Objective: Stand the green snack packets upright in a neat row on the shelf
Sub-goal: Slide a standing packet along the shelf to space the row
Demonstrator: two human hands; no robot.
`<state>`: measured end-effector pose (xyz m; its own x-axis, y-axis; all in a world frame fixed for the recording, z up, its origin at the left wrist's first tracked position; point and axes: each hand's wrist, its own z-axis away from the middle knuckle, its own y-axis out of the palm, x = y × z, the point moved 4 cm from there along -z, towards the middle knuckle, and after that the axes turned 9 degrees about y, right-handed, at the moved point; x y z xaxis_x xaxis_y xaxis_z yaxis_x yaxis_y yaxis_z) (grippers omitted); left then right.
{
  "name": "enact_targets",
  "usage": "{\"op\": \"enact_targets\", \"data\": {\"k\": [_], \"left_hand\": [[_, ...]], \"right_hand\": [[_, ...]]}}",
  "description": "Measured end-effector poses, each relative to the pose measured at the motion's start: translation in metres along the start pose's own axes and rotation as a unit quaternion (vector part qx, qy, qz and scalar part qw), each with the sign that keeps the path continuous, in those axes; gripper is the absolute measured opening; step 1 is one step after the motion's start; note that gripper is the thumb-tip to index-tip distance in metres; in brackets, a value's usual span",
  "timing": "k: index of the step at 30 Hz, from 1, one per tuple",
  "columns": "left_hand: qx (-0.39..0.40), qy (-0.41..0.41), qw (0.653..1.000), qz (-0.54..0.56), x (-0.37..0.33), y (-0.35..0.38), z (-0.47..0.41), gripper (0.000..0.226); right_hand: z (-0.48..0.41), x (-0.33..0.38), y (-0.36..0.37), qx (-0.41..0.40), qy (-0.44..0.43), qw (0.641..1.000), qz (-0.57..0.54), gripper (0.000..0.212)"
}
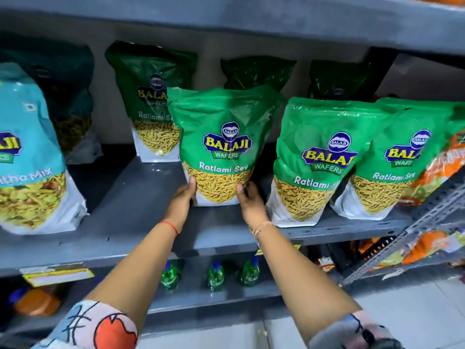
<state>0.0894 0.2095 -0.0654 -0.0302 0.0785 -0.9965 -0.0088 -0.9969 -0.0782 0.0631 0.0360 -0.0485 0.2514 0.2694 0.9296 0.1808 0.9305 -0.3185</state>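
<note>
A green Ratlami Sev packet (221, 144) stands upright on the grey shelf (141, 197), in the middle of the view. My left hand (182, 201) grips its lower left edge and my right hand (249, 200) grips its lower right edge. To the right stand two more green packets, one (319, 159) beside my right hand and another (392, 162) leaning behind it. A further green packet (148, 102) stands at the back left. Two darker green packets (256, 71) (337, 79) stand at the back, partly hidden.
A light blue mix packet (27, 152) stands at the left front, with a dark teal packet (65, 91) behind it. An orange packet (445, 167) leans at the far right. Green bottles (216, 275) sit on the lower shelf. Another shelf board (251, 23) runs overhead.
</note>
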Motion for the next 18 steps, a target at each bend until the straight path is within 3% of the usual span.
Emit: {"op": "enact_targets", "data": {"k": [10, 14, 18], "left_hand": [[-0.067, -0.002, 0.997, -0.04, -0.003, 0.001, 0.05, 0.049], [0.02, 0.017, 1.0, -0.016, -0.013, -0.012, 0.055, 0.031], [0.109, 0.034, 0.993, -0.032, -0.029, -0.007, 0.056, 0.052]], "right_hand": [[0.037, -0.017, -0.013, 0.004, -0.018, 1.0, -0.004, 0.047], [0.034, -0.011, -0.018, 0.055, -0.022, 0.997, -0.046, 0.051], [0.021, -0.011, -0.021, 0.098, -0.018, 0.994, -0.041, 0.072]]}}
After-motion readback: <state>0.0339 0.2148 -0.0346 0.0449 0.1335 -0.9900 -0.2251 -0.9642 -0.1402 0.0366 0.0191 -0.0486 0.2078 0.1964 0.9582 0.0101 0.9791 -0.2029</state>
